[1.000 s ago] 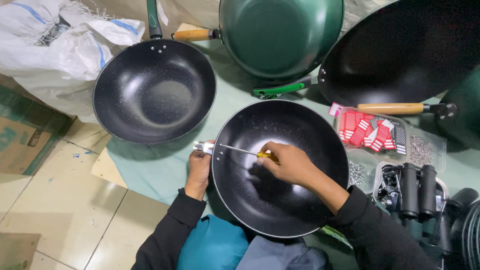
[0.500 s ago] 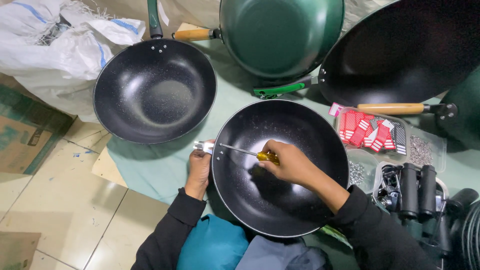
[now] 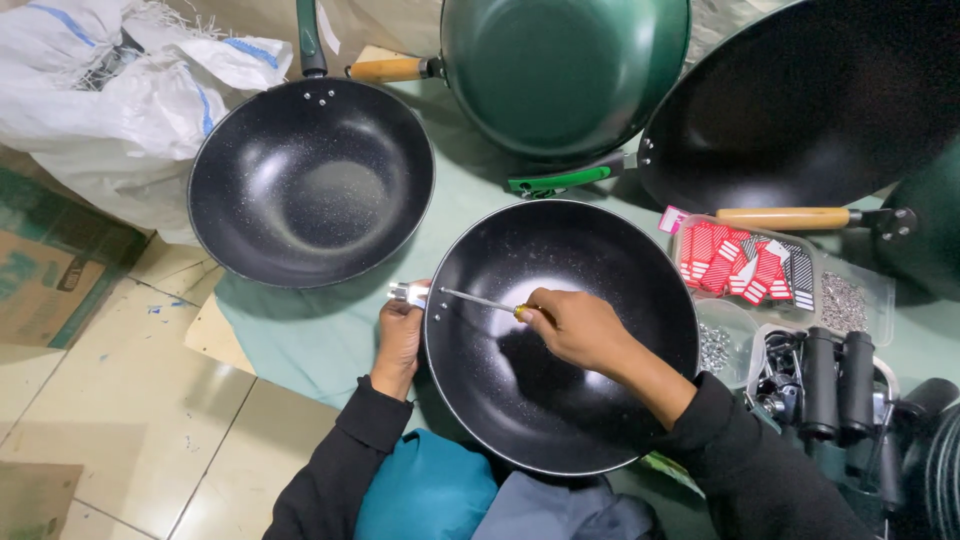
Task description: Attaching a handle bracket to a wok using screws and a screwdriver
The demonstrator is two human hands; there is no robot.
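Black wok (image 3: 560,340): fastening at the handle bracket in progress, handle not yet fitted.
Head view: the wok lies in front of the person, its rim over a pale green cloth (image 3: 300,335) spread on the tiled floor (image 3: 110,400). The left hand (image 3: 400,335) is closed on the metal handle bracket (image 3: 408,294) at the rim; the right hand (image 3: 575,328) is closed around a yellow-handled screwdriver (image 3: 490,302), whose tip meets the inner wall beside the rivets. Judged state: bracket under work, no handle on this wok; three neighbouring pans, a second black wok (image 3: 310,185), a green wok (image 3: 565,70) and a large dark wok (image 3: 810,100), carry handles. Clear trays of small hardware (image 3: 845,300) and black grips (image 3: 825,380) lie right; white sacks (image 3: 100,90) and cardboard (image 3: 50,270) lie left.
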